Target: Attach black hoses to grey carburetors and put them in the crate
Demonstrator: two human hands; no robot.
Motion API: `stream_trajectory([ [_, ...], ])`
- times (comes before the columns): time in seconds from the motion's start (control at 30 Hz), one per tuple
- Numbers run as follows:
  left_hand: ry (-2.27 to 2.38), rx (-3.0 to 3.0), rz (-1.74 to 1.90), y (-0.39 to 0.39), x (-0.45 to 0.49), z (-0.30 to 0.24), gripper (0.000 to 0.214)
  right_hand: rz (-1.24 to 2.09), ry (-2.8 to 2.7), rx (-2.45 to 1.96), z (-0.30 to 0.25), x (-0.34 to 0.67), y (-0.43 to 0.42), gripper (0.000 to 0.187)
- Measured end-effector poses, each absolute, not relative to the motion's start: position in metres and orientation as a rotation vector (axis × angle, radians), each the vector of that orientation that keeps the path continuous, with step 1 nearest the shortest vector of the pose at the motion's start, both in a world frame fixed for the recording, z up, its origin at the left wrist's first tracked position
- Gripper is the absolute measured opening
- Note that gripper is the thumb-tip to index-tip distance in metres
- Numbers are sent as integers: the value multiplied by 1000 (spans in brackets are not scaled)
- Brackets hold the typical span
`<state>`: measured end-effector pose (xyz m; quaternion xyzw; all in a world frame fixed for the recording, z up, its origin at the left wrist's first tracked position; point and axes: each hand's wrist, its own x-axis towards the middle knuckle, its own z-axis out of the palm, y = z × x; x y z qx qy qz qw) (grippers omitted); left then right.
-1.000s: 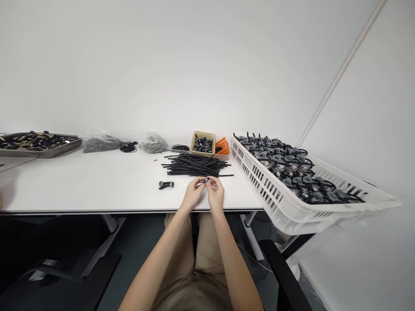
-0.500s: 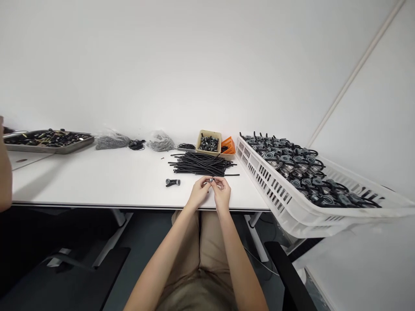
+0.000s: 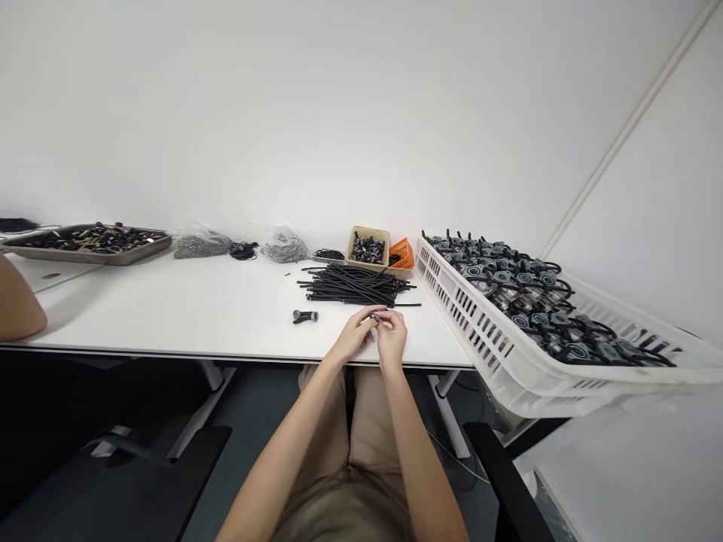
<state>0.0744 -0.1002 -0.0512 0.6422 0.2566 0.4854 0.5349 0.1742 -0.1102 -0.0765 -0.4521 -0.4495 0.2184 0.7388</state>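
- Silvery small part (image 3: 376,318) sits at the centre of the work, pinched between the fingertips of both hands just above the white desk; it is too small to make out its shape.
- Left hand (image 3: 355,335) and right hand (image 3: 392,339) are close together, with fingers curled inward and pressed on the part, not spread. Which fingers bear on it cannot be told.
- Black rubber tubes (image 3: 355,286) lie in a loose heap at 12 o'clock from the hands, near but not touching them.
- Grey-and-black fitting (image 3: 305,317) lies on its side at 10 o'clock, just beside the heap.
- Tan box (image 3: 367,230) of grey fittings and an orange plastic basket (image 3: 402,254) stand side by side beyond the tubes, at 12 to 1 o'clock.
- White plastic crate (image 3: 480,331) sits at 3 o'clock, packed with assembled black-looped units (image 3: 508,290).
- Steel tray (image 3: 84,257) of mixed dark parts is far off at 10 o'clock, with clear plastic bags of grey parts (image 3: 202,245) nearer.
- Bare limb of another person (image 3: 16,301) enters at the desk's far left edge, well apart.
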Motion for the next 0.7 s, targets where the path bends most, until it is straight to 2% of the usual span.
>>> stream_trajectory([
  [0.17,614,1616,1222,-105,73,-47,34,434,-1008,-1017,-74,173,-113,14],
  [0.7,618,1604,1245,-102,71,-48,34,443,-1014,-1011,-71,172,-115,12],
])
